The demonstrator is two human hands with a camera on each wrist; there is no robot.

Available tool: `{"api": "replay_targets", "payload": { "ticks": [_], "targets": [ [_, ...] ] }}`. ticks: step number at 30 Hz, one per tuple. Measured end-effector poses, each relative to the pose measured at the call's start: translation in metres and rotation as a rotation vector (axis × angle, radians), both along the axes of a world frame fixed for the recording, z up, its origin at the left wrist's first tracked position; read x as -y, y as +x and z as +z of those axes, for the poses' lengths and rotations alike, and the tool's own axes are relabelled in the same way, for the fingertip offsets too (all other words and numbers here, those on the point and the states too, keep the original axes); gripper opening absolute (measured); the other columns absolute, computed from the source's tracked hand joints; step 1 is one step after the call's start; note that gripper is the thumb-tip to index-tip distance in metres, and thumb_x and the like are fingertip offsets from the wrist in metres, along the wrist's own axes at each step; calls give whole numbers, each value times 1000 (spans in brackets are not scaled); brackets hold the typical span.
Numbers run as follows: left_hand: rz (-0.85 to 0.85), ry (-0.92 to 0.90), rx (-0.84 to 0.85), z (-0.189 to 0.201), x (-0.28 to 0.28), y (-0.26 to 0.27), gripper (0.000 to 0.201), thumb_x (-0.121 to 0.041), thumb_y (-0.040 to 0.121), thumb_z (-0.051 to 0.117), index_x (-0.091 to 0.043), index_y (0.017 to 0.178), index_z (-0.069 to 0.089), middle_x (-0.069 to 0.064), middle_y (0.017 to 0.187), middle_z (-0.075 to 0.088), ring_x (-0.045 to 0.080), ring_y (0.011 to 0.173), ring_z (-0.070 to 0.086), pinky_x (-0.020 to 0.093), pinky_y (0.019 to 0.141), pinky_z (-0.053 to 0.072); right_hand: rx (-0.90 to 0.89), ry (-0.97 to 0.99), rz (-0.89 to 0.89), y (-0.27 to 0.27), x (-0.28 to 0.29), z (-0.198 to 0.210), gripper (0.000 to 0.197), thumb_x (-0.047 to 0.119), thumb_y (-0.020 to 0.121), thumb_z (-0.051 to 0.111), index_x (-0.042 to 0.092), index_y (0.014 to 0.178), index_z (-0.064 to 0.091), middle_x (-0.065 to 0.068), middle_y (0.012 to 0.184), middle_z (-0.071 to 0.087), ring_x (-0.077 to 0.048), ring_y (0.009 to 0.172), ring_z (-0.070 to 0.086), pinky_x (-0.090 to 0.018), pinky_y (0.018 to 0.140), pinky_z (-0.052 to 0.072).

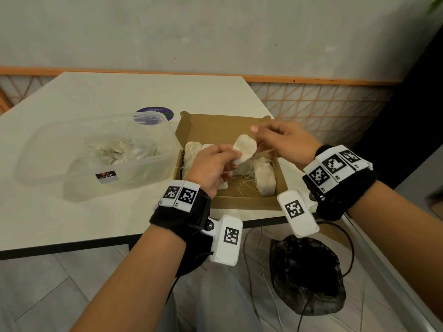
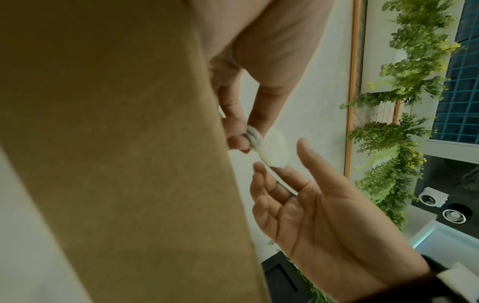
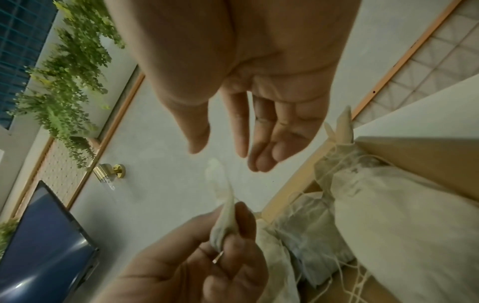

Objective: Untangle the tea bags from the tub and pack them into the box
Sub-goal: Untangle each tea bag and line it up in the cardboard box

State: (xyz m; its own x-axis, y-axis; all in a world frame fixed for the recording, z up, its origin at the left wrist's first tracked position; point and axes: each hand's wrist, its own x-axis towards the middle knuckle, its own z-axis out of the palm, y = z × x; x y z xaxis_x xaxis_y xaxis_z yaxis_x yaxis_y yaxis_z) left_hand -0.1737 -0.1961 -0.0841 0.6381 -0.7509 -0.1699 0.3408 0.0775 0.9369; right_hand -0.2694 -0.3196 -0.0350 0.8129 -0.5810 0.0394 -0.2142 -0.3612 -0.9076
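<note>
The left hand (image 1: 211, 167) is pinching a tea bag (image 1: 244, 149) by its lower end between thumb and fingers (image 3: 243, 217), holding it up over the box (image 1: 230, 127). The right hand (image 1: 285, 140) is hovering just beside the bag's upper end; in the right wrist view its fingers (image 3: 261, 131) are hanging straight and loosely together, thumb apart, gripping nothing. Whether a fingertip is touching the bag cannot be told.

The box is lying open on the counter (image 1: 72, 219), lid flap standing up at the back. Several bags (image 1: 265, 179) are lying inside it with their strings (image 1: 242, 184) trailing loose across the cardboard floor. The tub (image 1: 96, 156), clear plastic, is sitting just left of the box, a tangle (image 1: 112, 149) of more bags resting in it. A purple sticker (image 1: 154, 113) is showing on the counter behind the tub. A black bag (image 1: 306, 274) is lying on the floor below the counter edge.
</note>
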Motion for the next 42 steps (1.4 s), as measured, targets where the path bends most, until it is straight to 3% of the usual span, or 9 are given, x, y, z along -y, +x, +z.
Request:
{"api": "replay_targets", "payload": {
  "ticks": [4, 10, 12, 18, 21, 25, 30, 39, 42],
  "targets": [
    [11, 9, 40, -2, 0, 0, 18, -4, 84, 67, -17, 76, 59, 1, 69, 63, 6, 51, 53, 14, 44, 39, -130, -106, 53, 0, 1, -1, 35, 42, 78, 68, 12, 98, 69, -6, 93, 70, -11, 77, 65, -23, 71, 49],
    [31, 11, 22, 0, 1, -2, 13, -13, 87, 66, -19, 77, 59, 1, 76, 66, 10, 60, 57, 14, 42, 39, -52, -145, 35, -1, 6, 3, 4, 10, 79, 71, 12, 80, 67, 9, 62, 63, 3, 52, 57, -12, 61, 46],
    [57, -7, -30, 1, 0, -2, 9, -19, 90, 64, -19, 83, 59, -1, 78, 67, 9, 62, 59, 15, 46, 44, -85, -224, 14, -5, 10, 11, 2, 13, 79, 71, 14, 80, 68, 5, 68, 66, -1, 61, 60, -18, 70, 50],
    [81, -8, -48, 1, 0, 1, 7, -21, 93, 60, -19, 86, 57, -1, 81, 68, 9, 67, 62, 16, 50, 47, -574, -504, 258, -32, 11, 35, 13, 34, 80, 68, 24, 87, 73, -4, 94, 71, -14, 87, 62, -31, 87, 47],
    [85, -7, -37, 2, 0, 0, 8, -20, 93, 58, -18, 86, 57, -1, 80, 67, 8, 65, 60, 15, 50, 46, -652, -482, 300, -32, 7, 27, 3, 31, 80, 69, 30, 81, 71, 6, 84, 67, -7, 80, 57, -21, 78, 42],
    [99, -2, 30, 4, -1, -5, 9, -14, 94, 56, -17, 86, 58, 0, 81, 65, 8, 66, 59, 14, 51, 46, -664, -567, 207, -21, 12, -1, 12, 27, 82, 68, 22, 92, 72, 7, 90, 65, -9, 86, 55, -24, 81, 43],
    [229, 6, 320, 15, -13, -1, 13, -13, 91, 59, -24, 84, 60, -1, 90, 66, 8, 77, 61, 18, 64, 47, -617, -621, 106, -16, 11, -8, 18, 23, 83, 67, 16, 99, 67, 12, 72, 49, -1, 64, 43, -16, 54, 30],
    [474, 80, 629, 13, -67, 18, 23, -4, 87, 55, -25, 91, 62, -5, 98, 64, 7, 95, 57, 21, 89, 41, -548, -707, 113, -39, -5, -26, 13, 25, 77, 72, 26, 88, 67, 3, 92, 40, -10, 84, 41, -20, 71, 31],
    [478, 26, 631, 12, -79, 10, 27, -2, 90, 54, -27, 86, 62, -6, 96, 66, 4, 92, 61, 10, 76, 44, -390, -670, 41, -41, -3, -27, 12, 25, 79, 70, 24, 90, 64, 7, 86, 40, -3, 75, 40, -15, 65, 29]
  ]
}}
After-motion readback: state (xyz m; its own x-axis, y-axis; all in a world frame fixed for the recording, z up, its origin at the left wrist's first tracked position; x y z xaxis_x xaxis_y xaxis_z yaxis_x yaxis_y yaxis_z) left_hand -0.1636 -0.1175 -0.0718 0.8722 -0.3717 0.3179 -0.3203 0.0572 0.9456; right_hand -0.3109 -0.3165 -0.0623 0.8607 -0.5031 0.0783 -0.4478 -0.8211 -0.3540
